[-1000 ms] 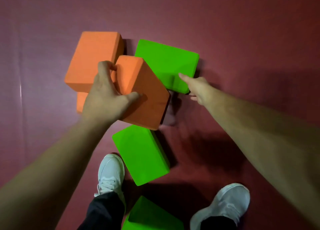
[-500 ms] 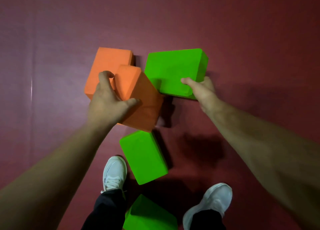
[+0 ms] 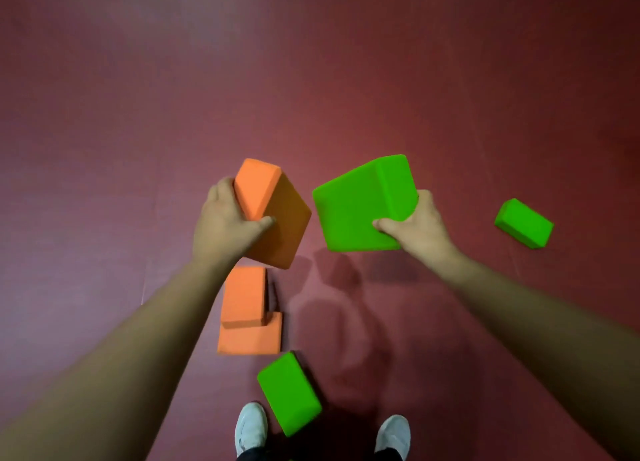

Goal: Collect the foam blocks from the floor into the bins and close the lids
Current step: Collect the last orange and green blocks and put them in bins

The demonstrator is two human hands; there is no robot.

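Dark red matting covers the floor (image 3: 138, 131) all the way across, with a faint seam line under the left forearm. No wall, bin or lid is in sight.

Just below the left wrist sit two orange blocks, the upper orange block (image 3: 244, 296) lying partly over the lower orange block (image 3: 252, 339). Between the two forearms, close to the white shoes (image 3: 251, 429), a near green block (image 3: 289, 393) lies on the mat. Well out past the right hand lies a far green block (image 3: 523, 223).

And what a change in half a second! Both carried blocks were down by the mat; now they're up and clear of it, with shadows on the floor beneath them. The orange pair, which sat beyond the left hand's fingers, now lies back under that wrist. The far green block is new to the view, and the shoes have slid towards the bottom edge.

Now the hands. The left hand (image 3: 225, 225) reaches forward on a straight arm and grips the held orange block (image 3: 280, 228), fingers wrapped over its far end and thumb pressed on the broad face, block tilted corner-down. The right hand (image 3: 415, 228) clamps the held green block (image 3: 360, 204) by its near right corner, thumb on the front face and fingers round the side. The two held blocks hang near each other, apart.
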